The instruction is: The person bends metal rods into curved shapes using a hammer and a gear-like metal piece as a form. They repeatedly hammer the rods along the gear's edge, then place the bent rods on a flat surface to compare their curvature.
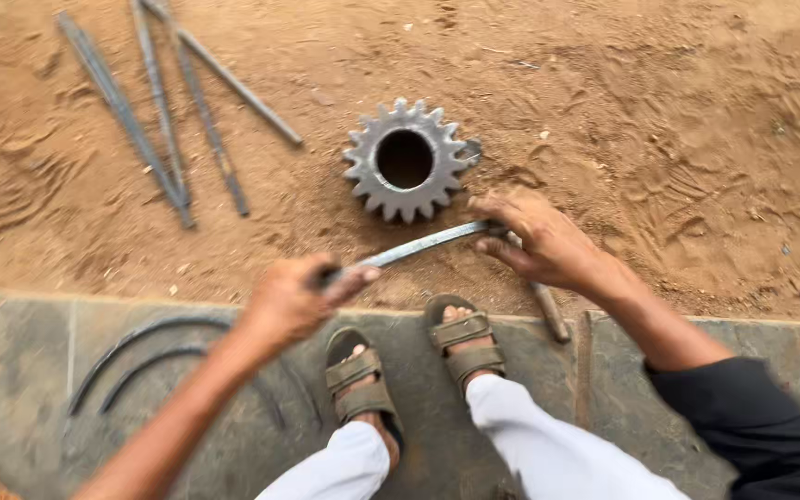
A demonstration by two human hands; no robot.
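Strip: a narrow, slightly curved metal strip (pixel 428 243) spans the middle of the frame, running from lower left to upper right, just below the gear and above the sandalled feet.
Left hand: the left hand (pixel 291 298) is closed in a fist round the strip's lower-left end, fingers together and clamped on it, thumb lying along the top.
Right hand: the right hand (pixel 541 243) holds the upper-right end, fingertips pinched on the metal and the palm turned down toward the sand.
Strip and fingers: the bare middle length hangs free between the two grips, its ends hidden inside the fingers (the motion blur hides just how far each end goes in).
Handling: it looks stiff, thin and fairly light, probably springy, with edges that could bite; the ends seem the sensible places to grip.
Gear: a toothed steel gear (pixel 406 160) with a round bore lies flat on the sand at upper centre, near the right fingertips but apart from them.
Rods: several long metal rods (pixel 164 120) lie fanned at upper left.
Curved strips: two bent pieces (pixel 141 356) rest on the stone slab (pixel 30 370) at lower left.
Wooden handle: a handle (pixel 550 313) pokes out below the right wrist.
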